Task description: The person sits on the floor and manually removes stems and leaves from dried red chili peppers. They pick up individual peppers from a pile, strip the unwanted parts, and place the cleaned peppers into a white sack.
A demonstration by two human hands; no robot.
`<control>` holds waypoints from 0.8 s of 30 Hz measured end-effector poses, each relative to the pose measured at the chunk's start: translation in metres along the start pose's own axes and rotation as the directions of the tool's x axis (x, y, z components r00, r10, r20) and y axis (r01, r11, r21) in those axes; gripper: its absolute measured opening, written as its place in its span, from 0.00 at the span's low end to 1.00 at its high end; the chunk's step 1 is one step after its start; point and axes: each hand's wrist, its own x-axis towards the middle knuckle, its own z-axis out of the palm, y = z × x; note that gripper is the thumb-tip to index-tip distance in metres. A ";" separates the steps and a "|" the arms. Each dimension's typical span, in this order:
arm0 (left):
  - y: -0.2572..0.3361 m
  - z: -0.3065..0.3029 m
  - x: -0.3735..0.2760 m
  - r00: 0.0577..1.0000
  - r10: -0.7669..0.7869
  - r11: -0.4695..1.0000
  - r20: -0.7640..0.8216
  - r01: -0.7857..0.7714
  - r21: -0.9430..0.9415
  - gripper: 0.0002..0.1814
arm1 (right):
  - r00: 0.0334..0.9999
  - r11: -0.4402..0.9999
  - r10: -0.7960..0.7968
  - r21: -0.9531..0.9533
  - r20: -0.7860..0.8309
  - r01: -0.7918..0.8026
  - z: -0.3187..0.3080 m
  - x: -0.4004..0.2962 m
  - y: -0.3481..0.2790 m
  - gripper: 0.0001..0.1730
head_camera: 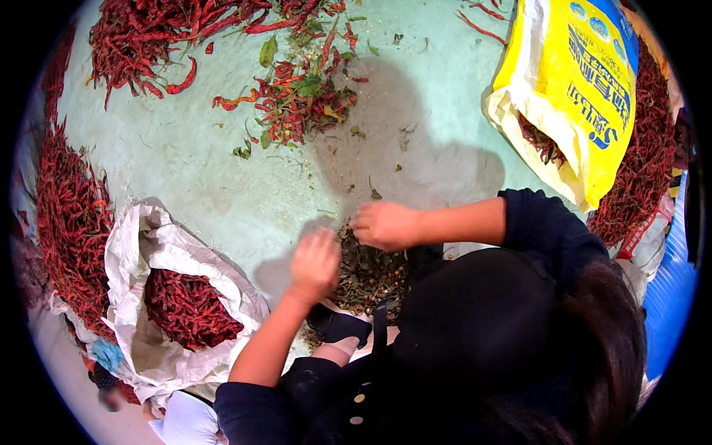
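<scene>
My left hand is blurred and hovers at the left edge of a dark heap of dried leaves, stems and seeds. At the heap's upper edge is my right hand, bent downward with its fingers blurred. Whether either hand holds anything cannot be made out. Beyond the hands lies a small pile of red chilies mixed with green leaves. A white woven sack with its mouth spread holds dried red chilies to the left of my left hand.
A larger chili pile lies at the upper left. Long chili heaps line the left and right sides. A yellow printed sack with chilies inside lies at the upper right. Part of a person in a white top shows at the lower left.
</scene>
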 end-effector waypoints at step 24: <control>-0.007 0.002 0.018 0.963 0.112 0.994 0.246 -0.112 -0.012 0.24 | 0.969 0.970 0.241 -0.022 -0.051 -0.242 -0.040 0.036 0.013 0.08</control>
